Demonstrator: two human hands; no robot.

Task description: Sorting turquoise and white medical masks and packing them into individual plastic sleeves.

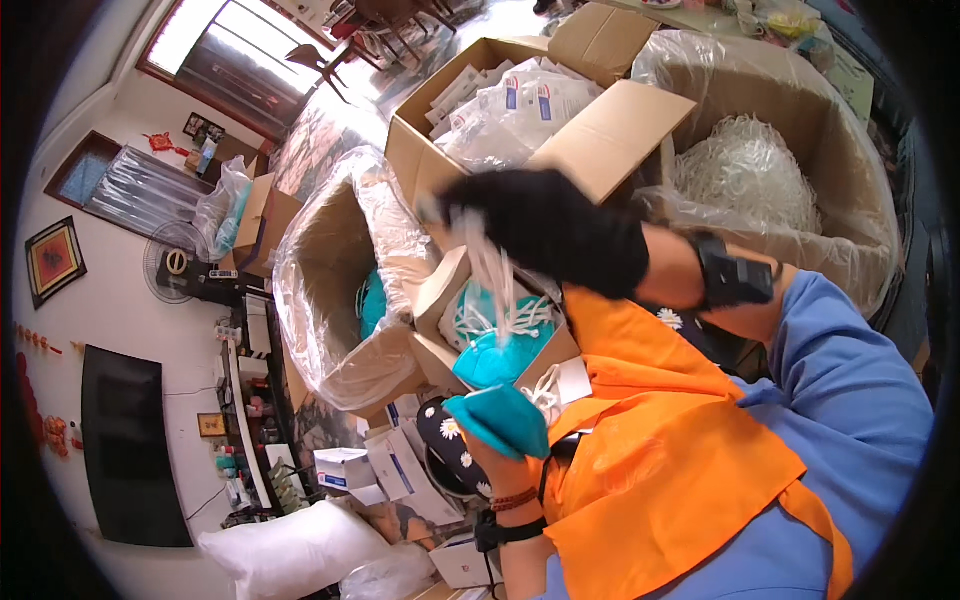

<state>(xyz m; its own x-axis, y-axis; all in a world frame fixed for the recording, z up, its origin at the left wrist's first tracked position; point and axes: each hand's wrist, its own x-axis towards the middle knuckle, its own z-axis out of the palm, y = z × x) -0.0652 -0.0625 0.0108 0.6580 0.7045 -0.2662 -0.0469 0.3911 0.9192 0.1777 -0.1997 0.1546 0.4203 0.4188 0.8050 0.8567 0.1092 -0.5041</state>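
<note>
My right hand (555, 225), in a black glove, is smeared by motion above a small open carton (550, 355). Pale elastic straps (490, 265) hang from its closed fingers toward the carton. Inside that carton sit teal cup-shaped face masks (505, 355) with white straps. Lower down, my left hand (497, 468) is closed on a teal piece (500, 418) that looks like another cup mask; it covers most of the fingers. White straps (545, 392) lie beside it at the carton's near edge.
Left of the carton, a plastic-lined box (335, 300) holds teal masks. Beyond, another carton (410, 150) contains packaged bags. A large lined box (850, 170) on the right holds a heap of white straps (750, 175). Small white boxes (400, 470) and a white sack (295, 550) lie lower left.
</note>
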